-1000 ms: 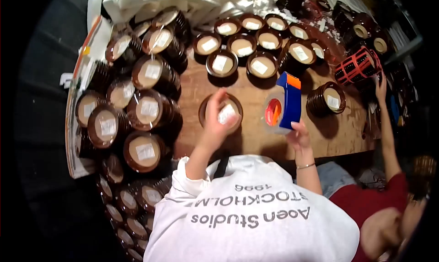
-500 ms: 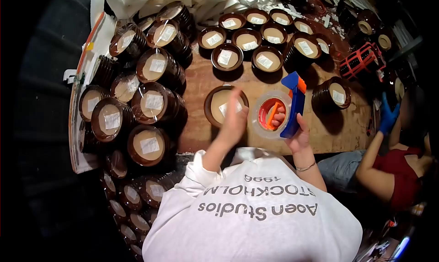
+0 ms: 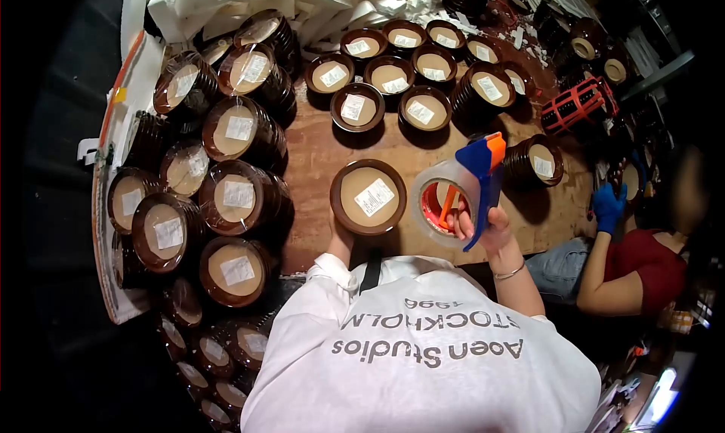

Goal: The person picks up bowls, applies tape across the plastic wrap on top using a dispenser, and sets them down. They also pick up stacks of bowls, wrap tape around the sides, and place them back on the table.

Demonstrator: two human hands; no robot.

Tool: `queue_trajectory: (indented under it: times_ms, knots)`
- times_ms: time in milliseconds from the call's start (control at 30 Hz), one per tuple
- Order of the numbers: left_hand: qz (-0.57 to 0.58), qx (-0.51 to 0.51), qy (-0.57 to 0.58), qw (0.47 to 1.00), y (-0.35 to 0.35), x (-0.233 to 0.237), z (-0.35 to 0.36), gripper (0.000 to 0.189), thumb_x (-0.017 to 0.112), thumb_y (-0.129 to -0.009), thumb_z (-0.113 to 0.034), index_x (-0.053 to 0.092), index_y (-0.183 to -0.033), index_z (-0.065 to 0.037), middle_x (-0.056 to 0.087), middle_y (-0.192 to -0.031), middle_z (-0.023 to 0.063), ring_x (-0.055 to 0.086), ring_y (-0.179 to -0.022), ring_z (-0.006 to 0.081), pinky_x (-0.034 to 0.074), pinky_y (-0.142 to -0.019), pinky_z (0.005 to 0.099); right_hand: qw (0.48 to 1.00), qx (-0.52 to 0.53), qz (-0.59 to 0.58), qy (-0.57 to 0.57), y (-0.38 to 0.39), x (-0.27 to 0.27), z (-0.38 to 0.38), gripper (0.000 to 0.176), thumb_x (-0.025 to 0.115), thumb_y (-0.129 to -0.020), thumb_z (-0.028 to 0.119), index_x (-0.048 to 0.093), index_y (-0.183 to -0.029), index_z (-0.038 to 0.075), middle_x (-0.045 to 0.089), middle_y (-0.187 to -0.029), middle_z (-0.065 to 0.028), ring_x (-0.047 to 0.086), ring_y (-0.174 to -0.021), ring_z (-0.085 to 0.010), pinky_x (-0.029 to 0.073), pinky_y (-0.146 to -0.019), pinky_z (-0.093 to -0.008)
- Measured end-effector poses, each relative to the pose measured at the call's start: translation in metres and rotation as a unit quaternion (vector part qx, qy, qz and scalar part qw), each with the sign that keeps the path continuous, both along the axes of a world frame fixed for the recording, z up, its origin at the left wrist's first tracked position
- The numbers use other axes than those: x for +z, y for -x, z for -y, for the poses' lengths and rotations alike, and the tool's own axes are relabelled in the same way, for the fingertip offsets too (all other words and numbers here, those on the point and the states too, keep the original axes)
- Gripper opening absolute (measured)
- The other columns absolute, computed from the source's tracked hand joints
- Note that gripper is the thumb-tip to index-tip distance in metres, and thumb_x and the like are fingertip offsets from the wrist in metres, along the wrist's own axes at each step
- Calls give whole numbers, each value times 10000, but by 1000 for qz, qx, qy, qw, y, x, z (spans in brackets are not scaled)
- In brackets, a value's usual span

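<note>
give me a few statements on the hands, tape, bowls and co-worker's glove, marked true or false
1. The right hand holds the tape dispenser. True.
2. The left hand is on the white foam. False: it is at the near side of the labeled bowl, fingers hidden.
3. The co-worker's glove is red. False: it is blue.
4. The label on that bowl is white. True.

The left hand (image 3: 341,236) reaches forward, mostly hidden; the right hand (image 3: 495,233) is raised with fingers (image 3: 462,224) curled.
</note>
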State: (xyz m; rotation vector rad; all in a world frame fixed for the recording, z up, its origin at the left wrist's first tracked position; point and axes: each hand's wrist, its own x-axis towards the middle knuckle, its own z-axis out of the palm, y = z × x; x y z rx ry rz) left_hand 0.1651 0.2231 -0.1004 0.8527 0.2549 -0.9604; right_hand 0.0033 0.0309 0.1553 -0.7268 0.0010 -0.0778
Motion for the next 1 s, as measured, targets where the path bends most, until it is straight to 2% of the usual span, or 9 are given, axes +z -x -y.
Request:
queue_trajectory:
  times_ms: [67, 200, 367, 533, 600, 667, 733, 867, 1000]
  knots:
    - [-3, 20, 15, 1000, 9, 0, -4, 652, 303, -835, -542, 332, -1254, -43, 320, -1306, 128, 310, -1188, 276, 239, -976, 333, 990, -5, -58, 127, -12, 17, -3, 565, 665, -645, 404, 476, -966, -20, 550, -678, -91, 536, -577, -187, 441, -572, -291]
    - [-8, 59, 41, 997, 23, -7, -2, 626, 306, -844, -519, 342, -1247, -41, 339, -1293, 130, 322, -1179, 275, 247, -972, 326, 980, 2, -84, 181, -29, 33, -15, 559, 738, -586, 285, 485, -971, -32, 561, -687, -111, 552, -521, -195, 453, -506, -296]
    - [1, 113, 69, 991, 39, -21, 12, 594, 310, -856, -491, 354, -1238, -37, 362, -1275, 133, 337, -1168, 274, 257, -966, 316, 952, 60, -133, 270, -38, 44, -23, 587, 760, -487, 76, 478, -990, -33, 591, -776, -115, 591, -643, -191, 481, -590, -287]
    - [82, 156, 60, 983, 39, -52, -1, 562, 313, -868, -462, 367, -1228, -34, 385, -1258, 137, 352, -1157, 273, 267, -961, 307, 923, 80, -124, 355, -47, 62, -36, 524, 742, -524, 34, 527, -1001, 0, 582, -915, -33, 523, -835, -94, 410, -771, -245]
    - [37, 366, -368, 854, 15, 88, -9, 452, 386, -863, -393, 459, -1101, -16, 506, -1061, 106, 435, -1028, 213, 319, -887, 289, 915, 88, -124, 375, -49, 66, -36, 520, 739, -524, 25, 525, -997, -1, 584, -915, -34, 523, -836, -92, 408, -776, -242]
    - [263, 275, -233, 895, -7, 133, -39, 371, 457, -838, -375, 509, -908, -14, 507, -869, 44, 456, -835, 144, 361, -750, 262, 913, 101, -120, 376, -45, 66, -37, 510, 734, -529, 15, 523, -993, -3, 584, -908, -32, 519, -824, -83, 408, -773, -235]
    - [381, 61, -15, 923, -14, 239, -44, 353, 512, -800, -390, 483, -754, -42, 450, -728, 6, 407, -686, 108, 345, -635, 252, 910, 130, -127, 372, -42, 68, -34, 504, 736, -532, 17, 523, -988, -6, 584, -906, -32, 519, -819, -83, 408, -769, -232]
    - [632, -137, -53, 761, -8, 327, -39, 545, 518, -727, -564, 411, -682, -31, 373, -655, 18, 335, -625, 134, 276, -596, 233, 902, 158, -98, 389, -36, 70, -35, 486, 745, -535, 31, 526, -966, -12, 579, -889, -29, 511, -804, -79, 408, -753, -222]
    - [657, -204, -43, 725, -1, 340, -27, 512, 530, -734, -528, 417, -683, -30, 369, -644, 32, 340, -625, 156, 285, -601, 256, 899, 192, -80, 385, -22, 64, -30, 482, 753, -532, 40, 529, -955, -13, 570, -870, -21, 501, -782, -79, 406, -727, -217]
